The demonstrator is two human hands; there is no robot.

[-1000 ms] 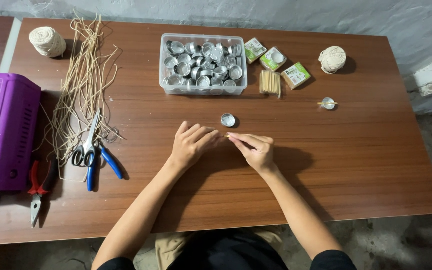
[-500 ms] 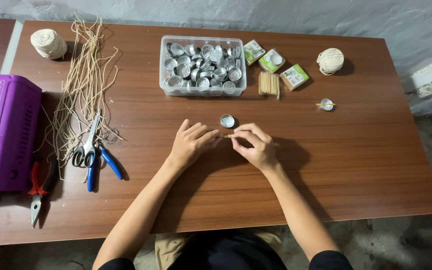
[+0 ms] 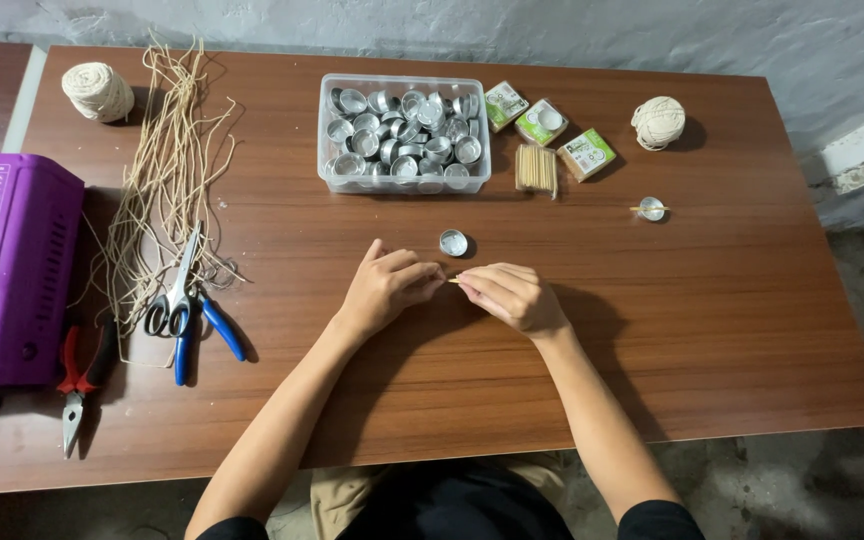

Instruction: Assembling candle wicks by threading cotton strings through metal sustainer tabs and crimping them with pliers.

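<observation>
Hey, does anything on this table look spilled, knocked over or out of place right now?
Nothing looks spilled or damaged. One small metal cup sits alone just beyond the left hand and right hand, and another lies apart near the right side, away from the clear tub of cups.

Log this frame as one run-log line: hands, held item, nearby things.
left hand + right hand: fingertips meet on thin stick | small metal cup: just beyond, loose | clear tub of cups: farther back | table
</observation>
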